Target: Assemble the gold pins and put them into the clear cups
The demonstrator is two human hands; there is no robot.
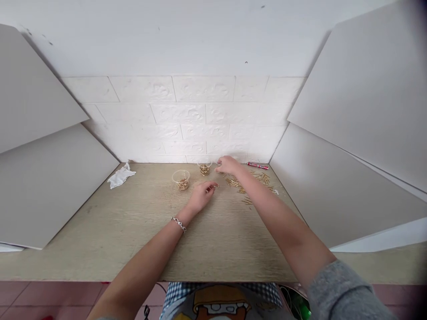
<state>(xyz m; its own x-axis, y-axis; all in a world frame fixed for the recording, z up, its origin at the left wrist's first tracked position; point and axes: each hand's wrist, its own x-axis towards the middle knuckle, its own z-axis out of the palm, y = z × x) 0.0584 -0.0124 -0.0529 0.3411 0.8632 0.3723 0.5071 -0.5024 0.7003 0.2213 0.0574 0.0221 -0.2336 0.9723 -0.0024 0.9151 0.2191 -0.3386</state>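
My left hand (200,195) rests on the wooden table (140,231) with its fingers pinched on a small gold piece (215,186). A bracelet is on that wrist. My right hand (228,165) reaches to the far side, fingers closed near the rim of a clear cup (204,168) that holds gold pieces. Whether it holds anything is too small to see. A second clear cup (181,179) with gold pieces stands just left of my left hand. Several loose gold pins (235,183) lie scattered under and right of my right forearm.
A crumpled white cloth (120,176) lies at the table's far left. A red pen-like item (258,166) lies against the white brick wall at the far right. Grey panels close in both sides.
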